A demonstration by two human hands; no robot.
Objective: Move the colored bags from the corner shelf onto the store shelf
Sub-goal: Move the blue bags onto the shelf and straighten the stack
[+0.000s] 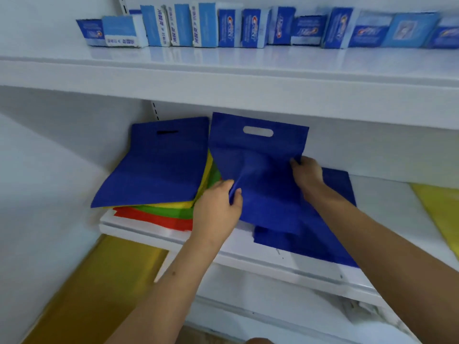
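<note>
My left hand (218, 207) and right hand (306, 173) each pinch a side edge of the blue bag (258, 170), held upright above the shelf (285, 264) beside the stack (159, 175). It looks light, limp and creasing, so both edges are best gripped.

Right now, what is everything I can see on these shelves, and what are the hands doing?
Flat blue fabric bag with cut-out handle: one, blue, held up over the middle shelf.
Blue fabric bags lying flat: count unclear, blue, on the shelf under the held bag.
Stack of flat fabric bags: count unclear; blue on top, then yellow, green, red; left corner of the shelf, leaning on the back wall.
Toothpaste boxes: a row, count unclear, blue and white, upper shelf.
Yellow sheet: one, yellow, right edge of the shelf.
White store shelf: white, middle level.
Left hand: pinches the held bag's lower left edge.
Right hand: grips the held bag's right edge.
</note>
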